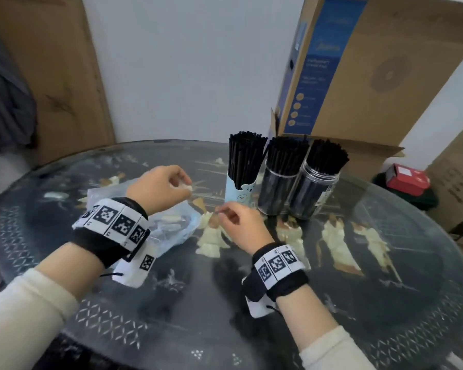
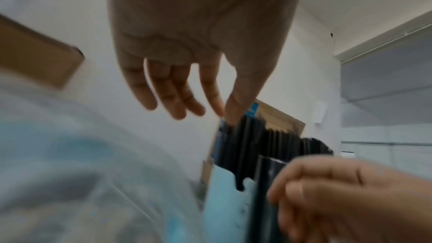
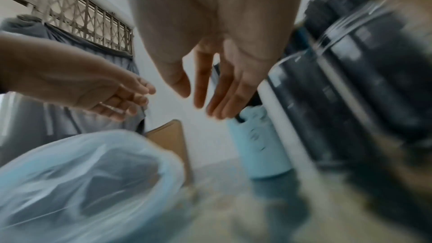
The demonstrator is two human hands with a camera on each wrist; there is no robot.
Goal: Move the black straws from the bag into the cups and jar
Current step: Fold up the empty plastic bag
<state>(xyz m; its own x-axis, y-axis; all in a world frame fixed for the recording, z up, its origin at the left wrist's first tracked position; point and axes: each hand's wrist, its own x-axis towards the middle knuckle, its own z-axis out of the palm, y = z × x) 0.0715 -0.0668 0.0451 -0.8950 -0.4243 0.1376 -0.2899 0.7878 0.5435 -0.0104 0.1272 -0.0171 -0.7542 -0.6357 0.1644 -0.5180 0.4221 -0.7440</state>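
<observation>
A crumpled clear-blue plastic bag (image 1: 171, 231) (image 3: 81, 182) lies on the round glass table (image 1: 372, 303), partly hidden under my left wrist. What the bag holds is too blurred to tell. Behind it stand a light blue cup (image 1: 241, 192) (image 3: 259, 151) and two clear jars (image 1: 275, 193) (image 1: 314, 194), each packed with upright black straws (image 1: 245, 156). My left hand (image 1: 169, 184) (image 2: 205, 112) hovers over the bag's far end, fingers relaxed and empty. My right hand (image 1: 231, 220) (image 3: 194, 97) hangs just right of the bag, in front of the cup, also empty.
A large cardboard box (image 1: 358, 70) leans at the back right, right behind the jars. A cardboard sheet (image 1: 51, 76) and a grey cloth (image 1: 6, 97) stand at the left. A red box (image 1: 408, 177) lies beyond the table's right edge.
</observation>
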